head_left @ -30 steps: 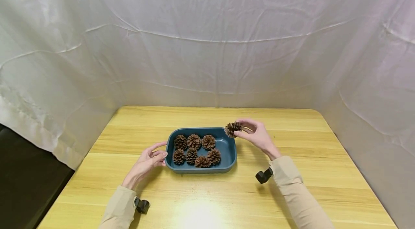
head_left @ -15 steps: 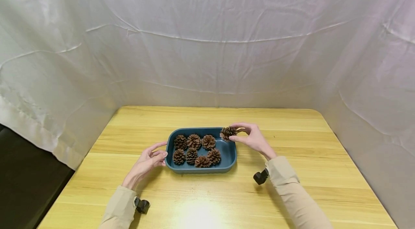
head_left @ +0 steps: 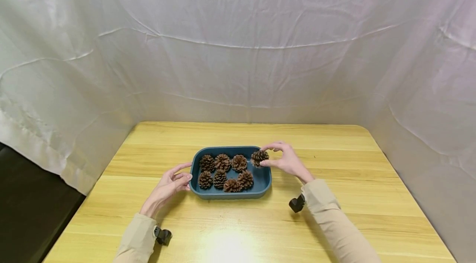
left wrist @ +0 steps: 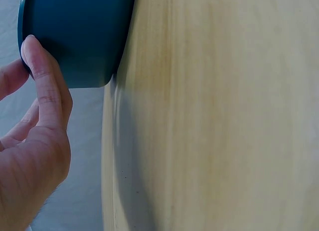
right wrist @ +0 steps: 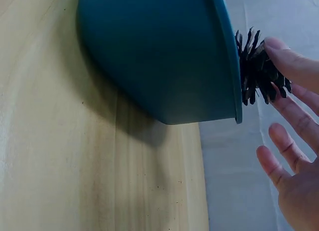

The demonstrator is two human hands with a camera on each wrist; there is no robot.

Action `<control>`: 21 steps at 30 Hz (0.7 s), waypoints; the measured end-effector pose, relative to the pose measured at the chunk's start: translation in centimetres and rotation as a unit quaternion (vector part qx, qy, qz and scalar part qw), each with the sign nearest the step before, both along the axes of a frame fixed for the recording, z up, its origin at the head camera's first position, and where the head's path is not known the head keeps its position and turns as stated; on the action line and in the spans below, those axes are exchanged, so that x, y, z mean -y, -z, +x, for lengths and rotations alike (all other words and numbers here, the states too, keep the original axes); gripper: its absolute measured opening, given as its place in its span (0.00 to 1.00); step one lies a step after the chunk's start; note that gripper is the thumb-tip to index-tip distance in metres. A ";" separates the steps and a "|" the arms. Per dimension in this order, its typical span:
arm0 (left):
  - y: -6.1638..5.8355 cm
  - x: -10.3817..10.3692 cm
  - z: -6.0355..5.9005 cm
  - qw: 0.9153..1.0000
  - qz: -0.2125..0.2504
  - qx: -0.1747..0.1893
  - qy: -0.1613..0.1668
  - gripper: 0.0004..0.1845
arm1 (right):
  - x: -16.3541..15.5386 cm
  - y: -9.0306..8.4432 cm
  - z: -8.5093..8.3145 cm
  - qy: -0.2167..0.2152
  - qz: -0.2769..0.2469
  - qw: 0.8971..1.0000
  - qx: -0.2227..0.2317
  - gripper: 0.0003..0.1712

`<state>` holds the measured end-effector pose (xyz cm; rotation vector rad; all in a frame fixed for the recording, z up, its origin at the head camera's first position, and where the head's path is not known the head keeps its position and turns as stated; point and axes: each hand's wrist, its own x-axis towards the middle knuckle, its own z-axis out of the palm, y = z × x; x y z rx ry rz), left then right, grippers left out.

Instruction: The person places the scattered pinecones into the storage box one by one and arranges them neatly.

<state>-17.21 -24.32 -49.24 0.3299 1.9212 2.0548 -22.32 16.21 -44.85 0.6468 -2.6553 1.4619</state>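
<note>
Over the far-right corner of the blue tray (head_left: 266, 177), a pine cone (head_left: 259, 157) is pinched between thumb and fingertips of the right hand (head_left: 285, 160); the remaining fingers are spread loosely, as the right wrist view shows. That cone is held just above the rim line, beside the back row of three cones (head_left: 222, 162), with a front row of four (head_left: 225, 180) nearer the person. The left hand (head_left: 169, 184) is laid against the tray's left wall with fingers nearly straight, nothing gripped, only bracing. For a clean placement, the cone should be lowered straight down into the free slot at the right end of the back row, judged to be the only gap left there. Scales are brittle and snag, so sideways dragging against the neighbouring cone is best avoided. The pinch should be opened only once the cone is seated on the tray floor, and the bracing contact kept light so the tray is not skidded on the wooden table (head_left: 357, 197).
</note>
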 end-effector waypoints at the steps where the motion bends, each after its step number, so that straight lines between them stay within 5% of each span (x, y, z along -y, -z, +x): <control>1: 0.0 0.0 0.0 1.000 -0.001 0.001 0.000 0.33 | 0.1 0.1 0.0 0.002 0.001 1.000 0.002 0.26; 21: -0.1 0.0 -0.1 1.000 -0.009 0.005 -0.003 0.33 | 1.0 0.7 -0.3 -0.013 0.070 0.997 0.012 0.25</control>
